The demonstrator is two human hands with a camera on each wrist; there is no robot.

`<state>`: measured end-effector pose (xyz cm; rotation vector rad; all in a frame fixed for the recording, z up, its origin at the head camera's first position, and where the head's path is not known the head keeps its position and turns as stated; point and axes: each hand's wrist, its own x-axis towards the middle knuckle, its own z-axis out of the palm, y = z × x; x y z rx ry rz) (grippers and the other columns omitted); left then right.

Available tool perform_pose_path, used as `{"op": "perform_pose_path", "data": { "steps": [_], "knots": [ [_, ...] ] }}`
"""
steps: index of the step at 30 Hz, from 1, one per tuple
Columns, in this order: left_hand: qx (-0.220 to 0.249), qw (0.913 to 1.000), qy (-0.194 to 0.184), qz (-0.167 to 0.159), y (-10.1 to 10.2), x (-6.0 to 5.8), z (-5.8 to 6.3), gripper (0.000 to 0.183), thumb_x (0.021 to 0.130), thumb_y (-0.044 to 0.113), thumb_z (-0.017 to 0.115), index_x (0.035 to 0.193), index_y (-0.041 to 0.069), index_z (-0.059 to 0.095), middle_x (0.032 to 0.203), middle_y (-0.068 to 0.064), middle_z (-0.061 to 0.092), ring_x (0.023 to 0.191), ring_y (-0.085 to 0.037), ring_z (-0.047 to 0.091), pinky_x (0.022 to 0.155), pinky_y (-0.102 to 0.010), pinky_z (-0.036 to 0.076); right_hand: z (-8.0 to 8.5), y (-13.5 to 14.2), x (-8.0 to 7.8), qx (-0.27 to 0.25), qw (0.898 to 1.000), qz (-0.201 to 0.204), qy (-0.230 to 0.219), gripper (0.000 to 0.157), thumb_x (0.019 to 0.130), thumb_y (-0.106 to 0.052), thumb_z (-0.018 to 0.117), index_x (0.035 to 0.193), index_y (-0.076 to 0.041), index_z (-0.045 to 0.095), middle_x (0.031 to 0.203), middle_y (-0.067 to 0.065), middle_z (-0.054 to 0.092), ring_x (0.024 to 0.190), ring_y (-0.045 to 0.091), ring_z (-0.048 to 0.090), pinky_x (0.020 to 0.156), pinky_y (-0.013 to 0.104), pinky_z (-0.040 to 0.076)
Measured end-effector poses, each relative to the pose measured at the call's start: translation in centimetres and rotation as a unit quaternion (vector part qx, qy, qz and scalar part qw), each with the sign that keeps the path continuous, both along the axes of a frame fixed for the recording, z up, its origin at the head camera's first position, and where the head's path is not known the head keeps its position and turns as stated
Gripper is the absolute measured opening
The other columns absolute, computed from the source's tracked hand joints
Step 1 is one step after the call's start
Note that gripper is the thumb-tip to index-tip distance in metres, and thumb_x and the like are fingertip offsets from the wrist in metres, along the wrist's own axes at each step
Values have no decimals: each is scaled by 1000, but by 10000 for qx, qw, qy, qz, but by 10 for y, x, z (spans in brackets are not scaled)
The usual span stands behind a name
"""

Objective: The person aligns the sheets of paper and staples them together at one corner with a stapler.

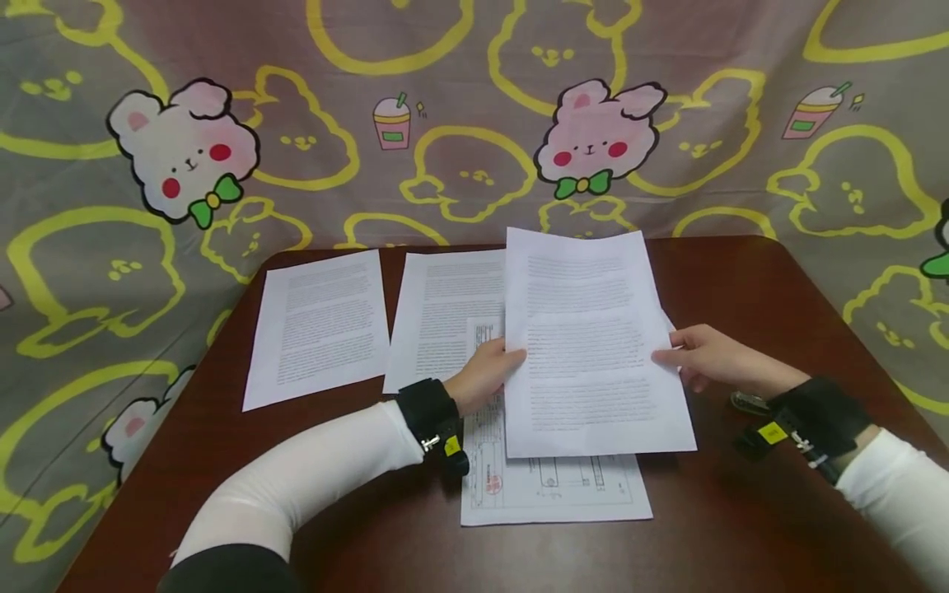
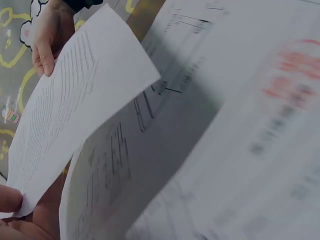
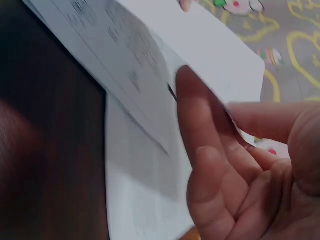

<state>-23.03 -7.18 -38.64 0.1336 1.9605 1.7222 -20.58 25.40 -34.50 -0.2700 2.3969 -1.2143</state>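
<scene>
A sheet of printed text (image 1: 586,346) is held up over the right-hand papers, tilted toward the head camera. My left hand (image 1: 482,375) pinches its left edge, thumb in front. On the opposite edge my right hand (image 1: 704,356) pinches it between thumb and fingers, as the right wrist view also shows with the fingers (image 3: 200,120) behind the paper. Below the raised sheet lie papers with technical drawings (image 1: 556,490), one bearing a red round stamp (image 1: 494,484). Their upper part is mostly hidden by the raised sheet. In the left wrist view a drawing sheet (image 2: 165,130) stands lifted at an angle.
On the brown table (image 1: 334,494), a printed page (image 1: 319,329) lies at the far left. Another printed page (image 1: 445,305) lies beside it, partly covered by the drawing papers and raised sheet. A patterned cloth (image 1: 460,107) hangs behind the table's back edge.
</scene>
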Motion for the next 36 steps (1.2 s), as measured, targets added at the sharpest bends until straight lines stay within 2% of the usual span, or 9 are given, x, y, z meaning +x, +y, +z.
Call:
{"op": "perform_pose_path", "data": {
  "steps": [4, 8, 11, 15, 18, 26, 36],
  "knots": [
    [-83, 9998, 170, -88, -21, 7, -4, 34, 103, 16, 46, 131, -1, 53, 108, -14, 66, 87, -21, 67, 69, -31, 53, -7, -14, 6, -150, 9998, 68, -57, 40, 95, -28, 64, 120, 3, 63, 99, 11, 71, 72, 29, 64, 54, 31, 49],
    [-516, 9979, 389, -90, -39, 12, -6, 30, 99, 11, 54, 124, -5, 59, 100, -14, 69, 78, -17, 66, 61, -25, 51, -14, -27, 12, -321, 9989, 282, -211, 36, 96, -26, 63, 116, 4, 65, 97, 11, 72, 67, 29, 65, 51, 28, 46],
    [-845, 9955, 401, -143, -49, 14, -6, 29, 96, 10, 59, 121, -5, 61, 96, -13, 71, 73, -17, 66, 57, -25, 52, -20, -36, 14, -335, 9982, 419, -285, 33, 96, -23, 62, 114, 5, 65, 91, 10, 72, 60, 28, 64, 49, 25, 42],
    [-1208, 9911, 433, -350, -61, 17, -9, 28, 94, 11, 62, 117, -5, 64, 90, -12, 71, 69, -16, 66, 55, -27, 53, -26, -47, 16, -377, 9969, 576, -387, 29, 96, -19, 62, 111, 5, 66, 81, 10, 71, 54, 24, 63, 46, 24, 38],
    [-1313, 9889, 382, -573, -68, 20, -12, 25, 94, 12, 62, 112, -6, 66, 86, -12, 71, 64, -16, 65, 54, -29, 54, -31, -51, 18, -400, 9956, 668, -516, 25, 96, -18, 62, 106, 4, 68, 77, 9, 71, 53, 22, 64, 45, 23, 37],
    [-1601, 9808, 369, -1047, -74, 24, -16, 21, 94, 17, 64, 98, -3, 70, 69, -7, 67, 50, -13, 58, 49, -27, 53, -41, -53, 22, -305, 9951, 765, -545, 21, 96, -17, 62, 100, 2, 69, 76, 8, 71, 53, 21, 64, 44, 23, 36],
    [-1813, 9751, 205, -1265, -72, 25, -15, 21, 94, 18, 65, 87, -1, 71, 59, -10, 65, 46, -14, 61, 44, -22, 48, -43, -54, 22, 55, 9962, 745, -439, 21, 94, -18, 64, 99, 1, 71, 79, 5, 70, 50, 21, 62, 43, 23, 35]
  ]
}}
